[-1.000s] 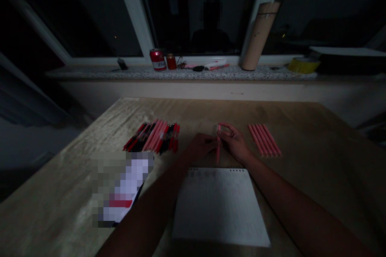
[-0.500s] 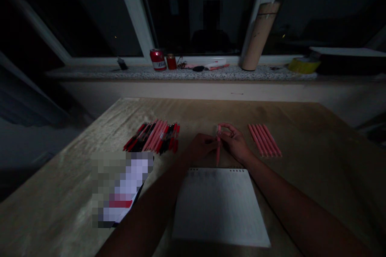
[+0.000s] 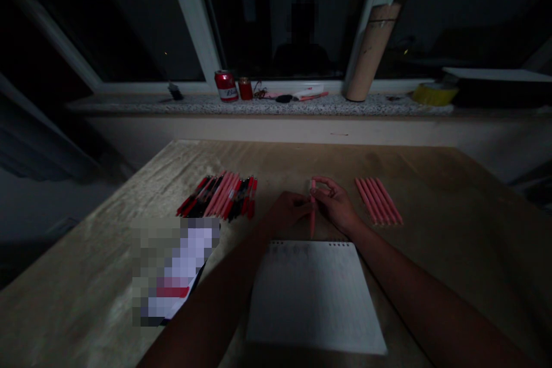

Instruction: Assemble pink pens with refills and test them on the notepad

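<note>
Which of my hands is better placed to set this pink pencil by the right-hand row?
Probably your right hand: it holds the pencil and is nearer the row than your left hand.

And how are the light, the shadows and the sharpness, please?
Head view: dim light, with sheen on the tabletop at left; head view: a shadow down the spiral notebook; head view: left hand, right hand and pink pencil look dark and soft-edged; head view: coarse pixels cover most of a phone-like object.

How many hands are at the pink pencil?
2: the left hand on its left side and the right hand on its right, both holding the pink pencil.
</note>
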